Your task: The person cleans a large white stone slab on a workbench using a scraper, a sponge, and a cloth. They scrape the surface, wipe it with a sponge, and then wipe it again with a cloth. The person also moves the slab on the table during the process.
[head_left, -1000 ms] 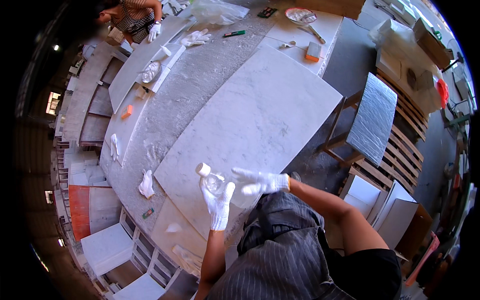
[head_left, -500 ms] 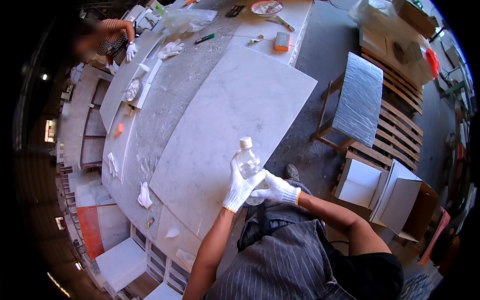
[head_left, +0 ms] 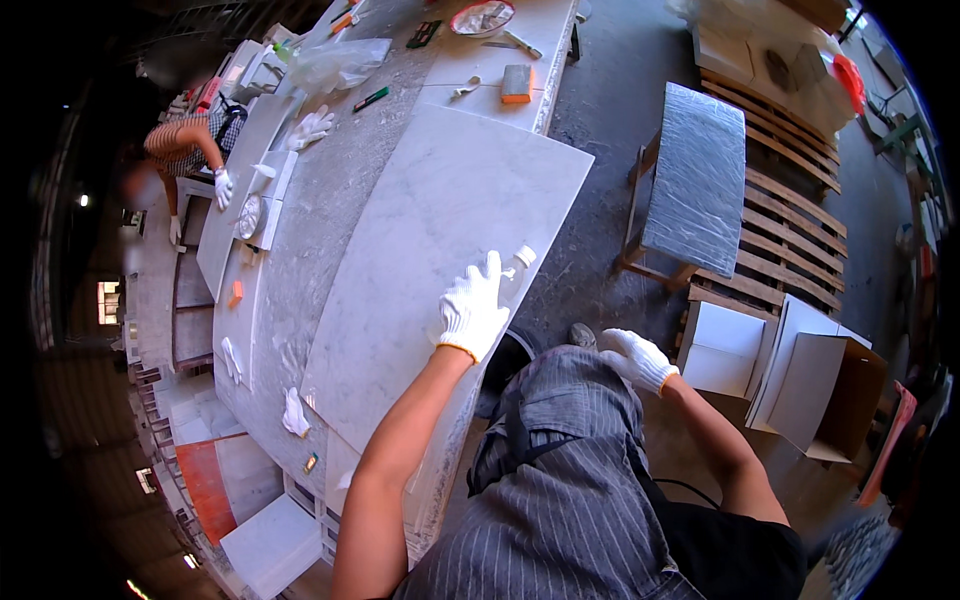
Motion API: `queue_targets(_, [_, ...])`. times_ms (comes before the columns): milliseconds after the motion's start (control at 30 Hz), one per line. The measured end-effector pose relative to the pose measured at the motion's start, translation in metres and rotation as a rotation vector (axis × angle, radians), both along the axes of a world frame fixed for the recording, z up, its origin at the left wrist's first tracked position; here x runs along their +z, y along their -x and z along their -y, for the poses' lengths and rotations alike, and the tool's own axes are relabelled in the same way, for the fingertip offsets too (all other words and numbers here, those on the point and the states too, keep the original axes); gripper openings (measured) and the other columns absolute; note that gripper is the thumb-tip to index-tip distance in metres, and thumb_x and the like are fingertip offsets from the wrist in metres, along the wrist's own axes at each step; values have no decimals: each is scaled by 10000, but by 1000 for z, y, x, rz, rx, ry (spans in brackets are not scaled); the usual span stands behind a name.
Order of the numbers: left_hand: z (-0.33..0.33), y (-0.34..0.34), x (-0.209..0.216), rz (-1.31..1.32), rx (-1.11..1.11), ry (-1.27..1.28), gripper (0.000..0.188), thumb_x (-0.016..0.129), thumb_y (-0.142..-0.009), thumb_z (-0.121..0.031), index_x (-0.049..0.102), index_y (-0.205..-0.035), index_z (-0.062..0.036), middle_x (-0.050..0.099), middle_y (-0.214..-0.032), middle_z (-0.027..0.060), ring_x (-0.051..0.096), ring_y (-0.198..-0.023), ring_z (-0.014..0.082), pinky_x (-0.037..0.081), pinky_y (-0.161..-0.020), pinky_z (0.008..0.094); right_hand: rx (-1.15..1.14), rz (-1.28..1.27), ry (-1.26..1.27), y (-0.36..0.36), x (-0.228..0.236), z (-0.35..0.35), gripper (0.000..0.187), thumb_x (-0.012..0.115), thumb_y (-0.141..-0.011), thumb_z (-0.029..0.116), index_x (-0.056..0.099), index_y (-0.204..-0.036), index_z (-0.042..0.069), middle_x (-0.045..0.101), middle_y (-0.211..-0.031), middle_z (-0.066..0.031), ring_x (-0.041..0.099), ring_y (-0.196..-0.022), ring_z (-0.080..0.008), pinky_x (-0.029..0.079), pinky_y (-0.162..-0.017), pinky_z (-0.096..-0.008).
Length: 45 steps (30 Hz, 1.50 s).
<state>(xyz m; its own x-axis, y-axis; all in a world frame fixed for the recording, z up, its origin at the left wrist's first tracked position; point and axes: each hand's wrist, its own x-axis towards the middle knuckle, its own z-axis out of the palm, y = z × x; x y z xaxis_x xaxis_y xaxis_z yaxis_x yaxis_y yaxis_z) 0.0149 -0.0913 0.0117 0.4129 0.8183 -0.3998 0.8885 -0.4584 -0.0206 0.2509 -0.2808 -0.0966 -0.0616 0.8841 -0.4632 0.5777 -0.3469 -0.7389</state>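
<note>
My left hand (head_left: 474,306), in a white knit glove, is closed round a clear plastic bottle (head_left: 514,281) with a white cap. The bottle leans to the right over the right edge of a large pale marble-look slab (head_left: 455,190); the hand hides much of it. Apart from it, my right hand (head_left: 638,360), also gloved in white, is off the slab to the right, beside my apron. Its fingers are stretched out and hold nothing.
On the worktable lie a sanding block (head_left: 517,84), a red-rimmed bowl (head_left: 482,17) and loose gloves (head_left: 295,412). A co-worker (head_left: 190,140) leans over slabs at far left. Right of me stand a grey-topped stand (head_left: 697,185), pallets (head_left: 795,225) and an open cardboard box (head_left: 830,390).
My right hand has let go of the bottle and moved right. My left hand has carried the bottle up and slightly right, tilting it. The co-worker has bent lower.
</note>
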Motion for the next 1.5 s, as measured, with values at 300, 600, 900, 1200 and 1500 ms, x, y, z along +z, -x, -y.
queue_targets(300, [-35, -74, 6, -331, -378, -310, 592, 645, -881, -168, 431, -1431, -120, 653, -1085, 106, 674, -951, 291, 510, -738, 494, -265, -23, 76, -36, -54, 61, 527, 634, -930, 388, 570, -1330, 51, 622, -1307, -197, 588, -1212, -369, 476, -1017, -405])
queue_targets(600, [-67, -140, 14, -423, -477, -351, 483, 619, -907, -212, 491, -1364, -128, 665, -1118, 103, 684, -987, 315, 491, -790, 572, -420, -62, 198, -47, -74, 100, 542, 611, -935, 403, 571, -1330, 35, 621, -1308, -204, 584, -1218, -367, 462, -1028, -404])
queue_targets(900, [-99, -181, 5, -361, -577, -517, 251, 523, -973, -301, 586, -1140, -124, 694, -1019, 129, 695, -944, 361, 485, -818, 630, -619, -112, 282, -54, -81, 133, 513, 612, -946, 356, 593, -1304, -11, 656, -1260, -192, 629, -1166, -303, 486, -989, -372])
queue_targets(1200, [-117, -203, 3, -355, -563, -479, 258, 558, -947, -241, 573, -1165, -104, 669, -1045, 138, 677, -974, 362, 487, -797, 635, -786, -244, 332, -51, -129, 182, 526, 648, -933, 340, 591, -1298, -34, 650, -1273, -204, 615, -1197, -310, 467, -1015, -358])
queue_targets(1500, [-65, -133, 19, -347, -530, -350, 302, 576, -925, -209, 549, -1204, -97, 671, -1051, 119, 677, -957, 337, 493, -769, 572, -768, -260, 402, -60, -128, 171, 511, 648, -940, 306, 584, -1313, -39, 664, -1257, -185, 636, -1153, -269, 490, -972, -341])
